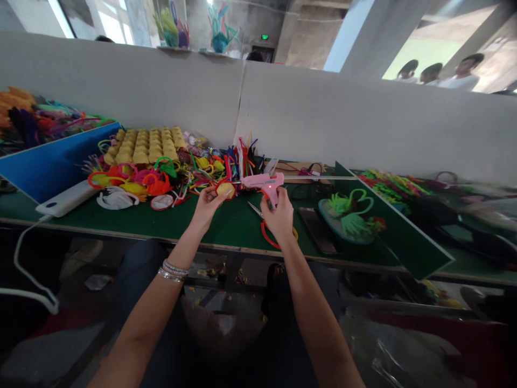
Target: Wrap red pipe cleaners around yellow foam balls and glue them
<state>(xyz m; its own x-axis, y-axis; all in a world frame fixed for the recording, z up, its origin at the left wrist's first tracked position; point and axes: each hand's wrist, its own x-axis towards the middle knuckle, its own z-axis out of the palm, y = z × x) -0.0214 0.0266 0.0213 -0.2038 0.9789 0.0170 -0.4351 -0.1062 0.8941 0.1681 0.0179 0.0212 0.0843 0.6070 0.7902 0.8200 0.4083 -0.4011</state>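
My right hand (278, 213) is wrapped round the handle of a pink hot glue gun (260, 182), whose nozzle points left. A long pale glue stick (319, 177) sticks out of its back. My left hand (209, 200) pinches a small yellow cup-shaped piece (226, 189) with a red edging, right by the nozzle; whether they touch I cannot tell. Below the glue gun, scissors with red and yellow handles (270, 235) lie on the green table (226, 229), partly hidden by my right hand.
Yellow egg trays (143, 145) stand at the back left behind colourful fuzzy crafts (157, 184). Bundled pipe cleaners (240, 156) stand behind the glue gun. A dark phone (317, 230) and a tray of green crafts (347, 221) lie right. Blue (60, 161) and green (388, 226) boards flank the space.
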